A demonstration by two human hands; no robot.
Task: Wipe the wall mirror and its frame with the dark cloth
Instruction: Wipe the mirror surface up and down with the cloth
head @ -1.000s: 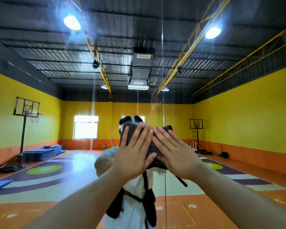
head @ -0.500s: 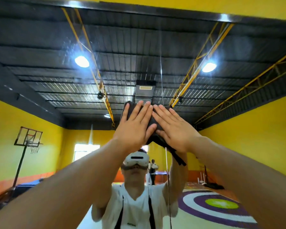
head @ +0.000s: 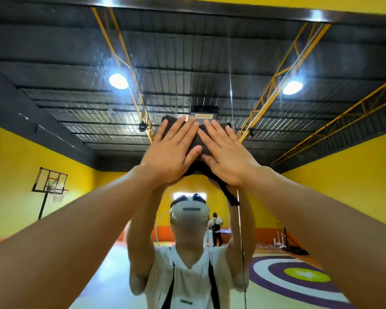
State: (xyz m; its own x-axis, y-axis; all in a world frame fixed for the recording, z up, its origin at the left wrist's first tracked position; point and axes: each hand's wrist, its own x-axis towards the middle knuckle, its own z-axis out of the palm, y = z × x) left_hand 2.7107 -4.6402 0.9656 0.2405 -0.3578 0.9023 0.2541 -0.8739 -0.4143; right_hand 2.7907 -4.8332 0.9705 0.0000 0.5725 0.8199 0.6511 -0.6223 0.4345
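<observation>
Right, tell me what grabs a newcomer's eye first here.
At centre, the left hand and right hand press a dark cloth flat on the wall mirror. Below them is the reflection of a person in a white headset. Two bright ceiling lamps glare in the glass higher up.

Sports hall: basketball hoop (head: 50, 186), painted floor (head: 299, 277)

matt dark cloth (head: 196, 141) on glossy, streaky mirror glass (head: 321, 208)

Both arms reach up, outstretched. The left hand (head: 169, 157) and right hand (head: 226, 156) lie flat, fingers spread, side by side against the dark cloth (head: 196, 139).
</observation>
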